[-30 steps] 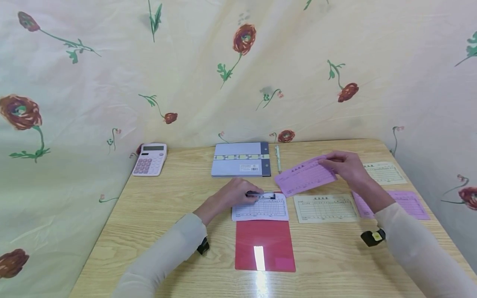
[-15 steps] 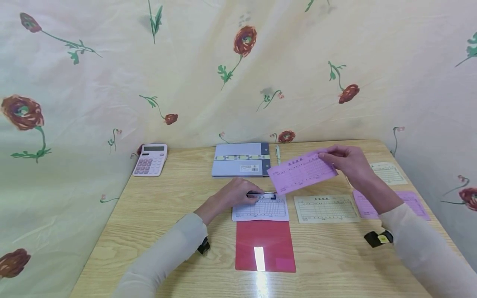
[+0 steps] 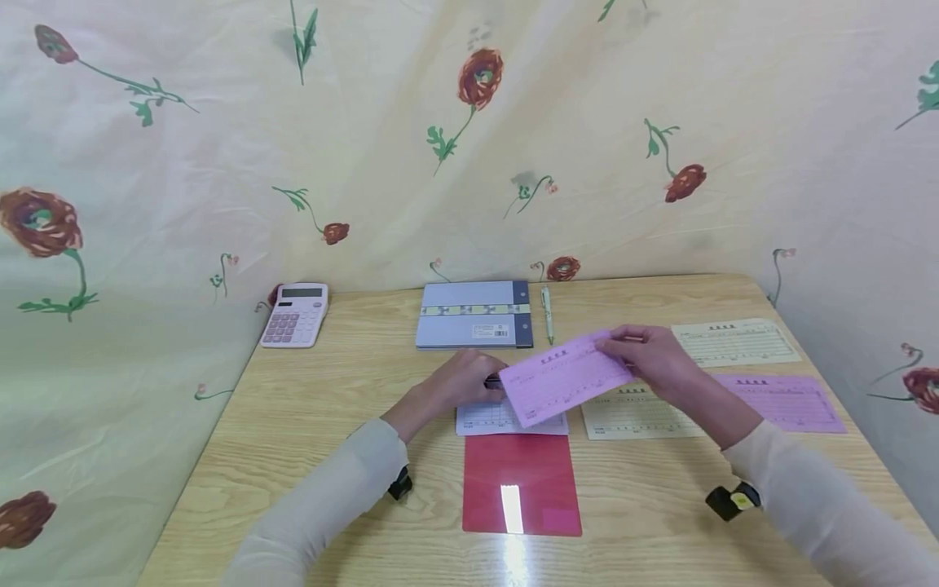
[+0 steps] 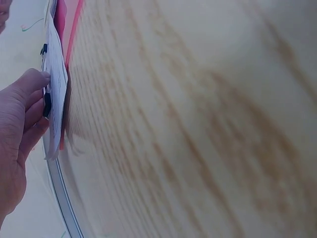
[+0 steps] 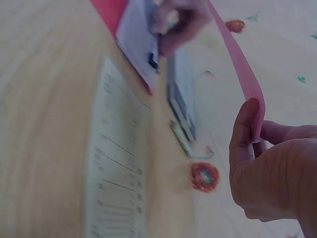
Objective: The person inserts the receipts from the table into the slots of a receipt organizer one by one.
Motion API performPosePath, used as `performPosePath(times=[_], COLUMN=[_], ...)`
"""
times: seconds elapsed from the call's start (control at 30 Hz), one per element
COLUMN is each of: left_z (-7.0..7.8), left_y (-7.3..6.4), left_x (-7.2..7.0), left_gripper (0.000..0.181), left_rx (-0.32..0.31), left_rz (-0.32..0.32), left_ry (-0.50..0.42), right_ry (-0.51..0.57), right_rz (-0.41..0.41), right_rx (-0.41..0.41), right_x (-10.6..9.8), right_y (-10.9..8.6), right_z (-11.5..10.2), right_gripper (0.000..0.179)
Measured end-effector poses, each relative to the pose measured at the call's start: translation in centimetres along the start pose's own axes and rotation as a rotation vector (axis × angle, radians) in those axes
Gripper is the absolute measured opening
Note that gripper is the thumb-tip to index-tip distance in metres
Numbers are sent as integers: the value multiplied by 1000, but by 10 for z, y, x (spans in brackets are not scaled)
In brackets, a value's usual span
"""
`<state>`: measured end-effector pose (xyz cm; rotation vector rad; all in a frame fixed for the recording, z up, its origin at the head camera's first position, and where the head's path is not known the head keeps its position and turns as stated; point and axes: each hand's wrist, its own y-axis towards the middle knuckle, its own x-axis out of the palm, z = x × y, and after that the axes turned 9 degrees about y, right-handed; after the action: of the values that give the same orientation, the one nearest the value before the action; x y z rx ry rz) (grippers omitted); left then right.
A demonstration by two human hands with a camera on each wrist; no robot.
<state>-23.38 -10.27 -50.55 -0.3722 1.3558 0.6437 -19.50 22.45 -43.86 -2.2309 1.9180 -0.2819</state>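
Observation:
My right hand pinches a pink printed form by its right end. The form is raised and tilted, its left part hanging in front of white forms. In the right wrist view this pink form shows edge-on between thumb and fingers. The white forms lie on the upper half of a red clipboard. At the board's top, my left hand grips the dark-ended clip, most of which is hidden from above. In the left wrist view the thumb and fingers of the left hand pinch around it.
To the right lie a cream form, a second pink form and another cream form. Behind are a blue notebook and a pen. A calculator sits back left. A flowered cloth hangs behind the table.
The pink form in my right hand rose a little, then came left and down, and now covers much of the white forms and the clip. My left hand stays at the clip.

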Motion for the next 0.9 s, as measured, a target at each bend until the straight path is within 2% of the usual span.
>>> performPosePath(times=[0.13,0.33,0.57,0.73,0.9], left_z=[-1,-3,-2,-2,-2], left_y=[1,1,1,1,2], left_x=[0,0,1,1,0], left_gripper=[34,32,31,31,30], left_rx=[10,9,10,11,15], left_rz=[-15,-13,-12,-13,-5], left_ry=[-20,-84,-87,-89,-79], right_ry=[-28,-139,-318,-445,-459], right_rz=[-22,-65,-141,-238,-309], right_rx=[32,42,17,-38,0], right_x=[16,31,35,29,31], right_y=[-1,-5,-7,-2,1], right_z=[17,32,32,28,27], right_gripper=[34,32,35,21,19])
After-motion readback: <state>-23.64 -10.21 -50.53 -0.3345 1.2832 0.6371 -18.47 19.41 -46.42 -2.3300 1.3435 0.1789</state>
